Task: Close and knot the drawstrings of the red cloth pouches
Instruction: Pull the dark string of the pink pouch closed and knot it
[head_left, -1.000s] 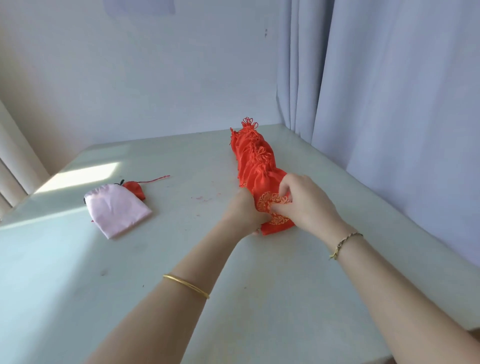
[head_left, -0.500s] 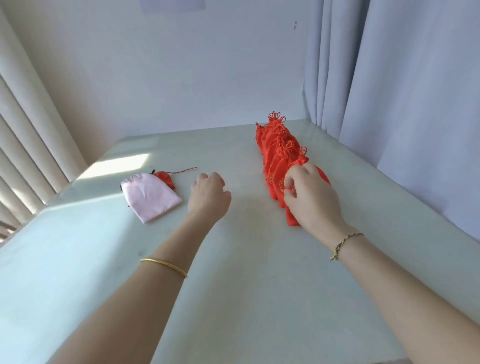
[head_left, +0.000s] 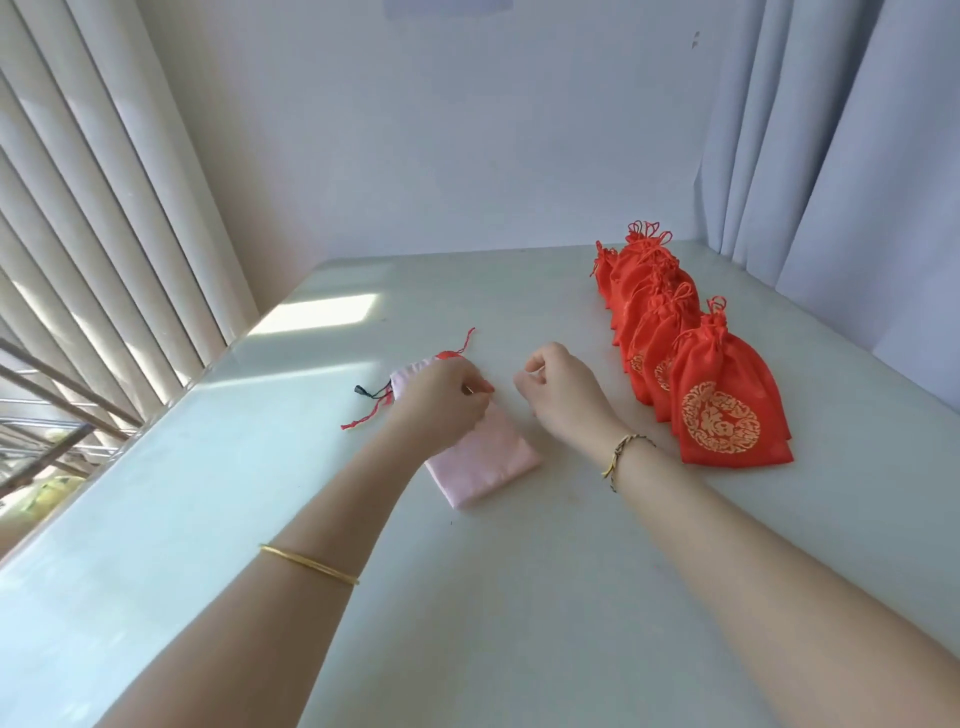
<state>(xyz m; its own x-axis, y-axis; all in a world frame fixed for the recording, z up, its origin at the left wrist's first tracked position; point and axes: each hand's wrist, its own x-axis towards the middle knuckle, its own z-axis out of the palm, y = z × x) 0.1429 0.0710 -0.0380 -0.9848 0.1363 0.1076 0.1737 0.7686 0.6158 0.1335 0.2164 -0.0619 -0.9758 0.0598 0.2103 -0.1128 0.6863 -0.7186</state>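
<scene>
Right hand (head_left: 558, 395) off pouch (head_left: 727, 405) (gold 福)

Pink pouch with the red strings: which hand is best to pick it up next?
Left. The left hand lies on the pink pouch, fingers curled at its mouth by the red strings. The right hand is beside it, curled, holding nothing.

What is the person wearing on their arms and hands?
No sleeves or gloves in view; both forearms are bare. Left hand side: a thin plain gold bangle on the forearm. Right hand side: a braided cord bracelet, gold and dark strands, at the wrist. No rings visible.
</scene>
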